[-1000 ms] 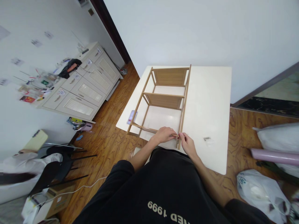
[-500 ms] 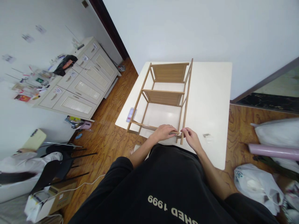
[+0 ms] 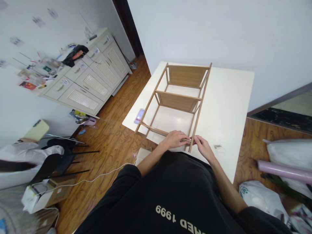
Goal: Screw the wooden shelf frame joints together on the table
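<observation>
A light wooden shelf frame point(image 3: 180, 99) lies on its side on a white table point(image 3: 226, 104). My left hand point(image 3: 175, 139) rests closed on the thin wooden crossbar point(image 3: 156, 130) at the frame's near end. My right hand point(image 3: 202, 146) pinches at the bottom of the right upright point(image 3: 200, 109), where the crossbar meets it. Whatever sits between those fingertips is too small to make out. Both hands nearly touch at that corner joint.
A small bag of metal hardware point(image 3: 218, 147) lies on the table right of my hands. A phone point(image 3: 139, 116) sits at the table's left edge. White drawers point(image 3: 87, 81) stand at left, plastic bags point(image 3: 263, 198) and a purple roll point(image 3: 285, 169) at right.
My hands stay at the same corner joint of the frame. The view has shifted slightly, so everything sits a little more to the right.
</observation>
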`<state>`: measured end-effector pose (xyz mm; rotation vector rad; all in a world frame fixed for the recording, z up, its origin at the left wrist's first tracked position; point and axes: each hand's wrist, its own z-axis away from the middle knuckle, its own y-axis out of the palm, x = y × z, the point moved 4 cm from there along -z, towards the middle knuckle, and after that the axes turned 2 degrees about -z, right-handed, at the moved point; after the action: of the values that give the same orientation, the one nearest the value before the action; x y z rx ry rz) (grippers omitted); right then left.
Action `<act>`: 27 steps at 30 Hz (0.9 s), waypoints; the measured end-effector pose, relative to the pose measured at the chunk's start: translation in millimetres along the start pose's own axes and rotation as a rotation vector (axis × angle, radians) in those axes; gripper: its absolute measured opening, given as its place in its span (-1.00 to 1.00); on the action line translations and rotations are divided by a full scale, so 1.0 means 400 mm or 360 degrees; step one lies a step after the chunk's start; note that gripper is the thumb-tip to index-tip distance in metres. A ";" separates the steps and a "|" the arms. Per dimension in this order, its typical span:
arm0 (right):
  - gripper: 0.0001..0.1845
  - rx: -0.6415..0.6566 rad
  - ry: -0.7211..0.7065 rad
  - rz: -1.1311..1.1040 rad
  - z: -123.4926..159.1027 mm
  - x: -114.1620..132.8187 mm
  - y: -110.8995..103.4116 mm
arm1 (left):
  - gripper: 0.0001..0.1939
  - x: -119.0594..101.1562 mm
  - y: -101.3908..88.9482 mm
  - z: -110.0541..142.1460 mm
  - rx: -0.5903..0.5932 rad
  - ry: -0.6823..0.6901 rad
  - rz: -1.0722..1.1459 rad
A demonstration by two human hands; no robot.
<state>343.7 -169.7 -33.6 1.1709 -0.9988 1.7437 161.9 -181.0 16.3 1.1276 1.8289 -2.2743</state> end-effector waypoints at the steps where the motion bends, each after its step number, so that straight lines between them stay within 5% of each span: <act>1: -0.35 0.0006 -0.0001 -0.0006 0.000 -0.001 0.000 | -0.74 -0.001 -0.001 0.000 -0.0011 -0.0005 0.0009; 14: -0.33 -0.0150 0.0019 -0.0182 0.022 -0.064 0.001 | -0.55 -0.049 -0.011 0.002 0.0071 0.0089 -0.0162; 18: -0.33 -0.0370 0.0104 -0.0084 0.061 -0.171 -0.096 | -0.57 -0.045 -0.007 0.004 0.0051 0.0031 -0.0128; 22: -0.23 -0.0465 0.0453 -0.0194 0.108 -0.327 -0.207 | -0.60 -0.043 -0.005 0.007 0.0033 0.0000 -0.0110; 27: -0.70 -0.1002 0.0580 -0.0305 0.163 -0.450 -0.299 | -0.62 -0.045 -0.002 0.007 0.0020 -0.0031 -0.0080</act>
<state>520.0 -217.1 -166.4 0.5055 -1.0569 1.2837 173.5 -190.8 26.7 1.0690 1.8594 -2.3184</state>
